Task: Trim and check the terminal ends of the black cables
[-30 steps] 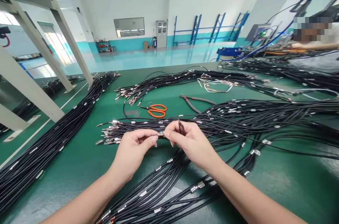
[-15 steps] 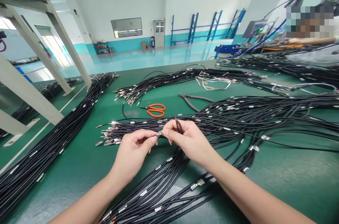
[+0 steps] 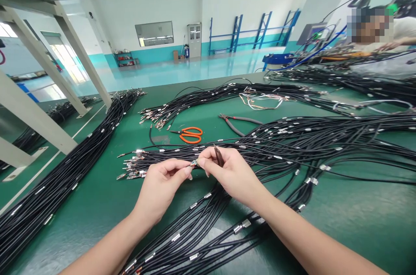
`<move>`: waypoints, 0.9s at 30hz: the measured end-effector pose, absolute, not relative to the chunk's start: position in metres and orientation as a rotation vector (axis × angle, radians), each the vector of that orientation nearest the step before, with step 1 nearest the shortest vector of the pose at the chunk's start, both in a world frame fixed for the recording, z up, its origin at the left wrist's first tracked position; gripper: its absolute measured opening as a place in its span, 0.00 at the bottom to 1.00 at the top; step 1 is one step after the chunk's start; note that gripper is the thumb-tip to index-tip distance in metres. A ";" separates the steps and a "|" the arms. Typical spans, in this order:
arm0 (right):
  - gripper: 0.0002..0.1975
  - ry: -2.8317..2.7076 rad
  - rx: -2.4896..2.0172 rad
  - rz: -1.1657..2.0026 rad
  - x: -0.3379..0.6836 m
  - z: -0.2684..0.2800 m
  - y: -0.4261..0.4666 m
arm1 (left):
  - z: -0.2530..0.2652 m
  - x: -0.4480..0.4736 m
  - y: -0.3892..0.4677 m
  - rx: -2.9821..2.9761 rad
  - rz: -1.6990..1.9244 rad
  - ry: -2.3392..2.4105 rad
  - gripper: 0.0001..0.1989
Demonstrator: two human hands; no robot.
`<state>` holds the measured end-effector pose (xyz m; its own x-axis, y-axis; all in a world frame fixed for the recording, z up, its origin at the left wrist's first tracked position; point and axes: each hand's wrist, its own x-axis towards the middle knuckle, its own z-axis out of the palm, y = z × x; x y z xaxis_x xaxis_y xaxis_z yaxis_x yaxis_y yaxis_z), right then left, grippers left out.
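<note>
Both thumbs and forefingers meet over the end of a cable (image 3: 194, 163), where a bit of bare metal and coloured wire shows. My left hand (image 3: 157, 190) pinches it from the left. From the right, the fingertips of my right hand (image 3: 235, 173) pinch the same end. A dark pointed tool, looking like tweezers (image 3: 219, 156), is also tucked in my right hand and points up. Behind the hands lies a bundle of black cables (image 3: 175, 153) with stripped, metal-tipped ends. Another cable bundle (image 3: 182, 223) runs below my wrists.
Orange-handled scissors (image 3: 191, 135) and grey-handled pliers (image 3: 240, 121) lie beyond the hands on the green table (image 3: 367, 223). More cable bundles (image 3: 87, 149) stretch along the left, with pale metal posts (image 3: 86, 54) beside them. A co-worker (image 3: 403, 32) is at the far right.
My hands have barely moved and keep the same pinch on the cable end. At the far right, the co-worker's head and arm have shifted.
</note>
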<state>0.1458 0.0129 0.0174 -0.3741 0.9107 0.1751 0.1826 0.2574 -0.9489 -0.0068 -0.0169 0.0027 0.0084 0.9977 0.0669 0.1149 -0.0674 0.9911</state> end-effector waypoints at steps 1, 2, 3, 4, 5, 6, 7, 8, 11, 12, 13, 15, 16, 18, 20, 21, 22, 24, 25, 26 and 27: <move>0.09 -1.755 -1.013 1.173 0.145 0.017 0.013 | 0.003 -0.007 -0.017 1.362 1.193 1.260 0.05; 0.10 -1.766 -1.020 1.174 0.145 0.017 0.012 | 0.003 -0.008 -0.017 1.381 1.188 1.266 0.05; 0.09 -1.777 -1.025 1.173 0.144 0.018 0.012 | 0.003 -0.009 -0.016 1.403 1.186 1.278 0.05; 0.08 -1.787 -1.028 1.165 0.144 0.018 0.012 | 0.003 -0.009 -0.016 1.426 1.188 1.292 0.05; 0.06 -1.793 -1.028 1.148 0.145 0.019 0.012 | 0.003 -0.010 -0.016 1.443 1.193 1.308 0.06; 0.05 -1.794 -1.026 1.125 0.147 0.020 0.012 | 0.003 -0.011 -0.016 1.450 1.199 1.321 0.06; 0.07 -1.792 -1.022 1.096 0.149 0.022 0.012 | 0.002 -0.011 -0.015 1.446 1.207 1.334 0.06; 0.09 -1.795 -1.022 1.061 0.151 0.023 0.012 | 0.002 -0.012 -0.015 1.438 1.214 1.345 0.06; 0.13 -1.890 -1.096 0.871 0.157 0.023 0.015 | 0.000 -0.014 -0.012 1.380 1.247 1.363 0.06; 0.13 -1.955 -1.137 0.775 0.158 0.022 0.015 | -0.001 -0.014 -0.011 1.354 1.260 1.364 0.06; 0.13 -2.026 -1.171 0.672 0.158 0.020 0.016 | -0.002 -0.015 -0.010 1.328 1.273 1.363 0.06; 0.13 -2.152 -1.206 0.488 0.156 0.015 0.015 | -0.003 -0.015 -0.009 1.292 1.294 1.355 0.06; 0.13 -2.199 -1.212 0.418 0.154 0.013 0.014 | -0.004 -0.015 -0.008 1.286 1.299 1.351 0.05; 0.14 -2.264 -1.225 0.318 0.151 0.011 0.012 | -0.004 -0.015 -0.008 1.277 1.305 1.348 0.05; 0.15 -2.313 -1.249 0.256 0.150 0.010 0.010 | -0.005 -0.015 -0.008 1.267 1.305 1.346 0.05; 0.16 -2.333 -1.262 0.235 0.149 0.010 0.009 | -0.005 -0.015 -0.008 1.259 1.304 1.345 0.05; 0.16 -2.352 -1.277 0.220 0.149 0.010 0.008 | -0.006 -0.015 -0.008 1.251 1.305 1.340 0.04; 0.17 -2.386 -1.314 0.201 0.149 0.011 0.007 | -0.006 -0.015 -0.007 1.240 1.308 1.329 0.04; 0.18 -2.399 -1.335 0.195 0.148 0.011 0.006 | -0.006 -0.015 -0.007 1.236 1.312 1.327 0.04; 0.18 -2.411 -1.356 0.193 0.148 0.011 0.006 | -0.006 -0.014 -0.007 1.235 1.315 1.327 0.04; 0.19 -2.419 -1.373 0.193 0.148 0.011 0.006 | -0.006 -0.014 -0.007 1.240 1.314 1.329 0.04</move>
<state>0.1478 0.0056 0.0112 -0.4682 0.8520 0.2343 0.8040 0.5208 -0.2869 -0.0143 -0.0071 -0.0057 -0.1267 0.9900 0.0621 0.0729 -0.0532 0.9959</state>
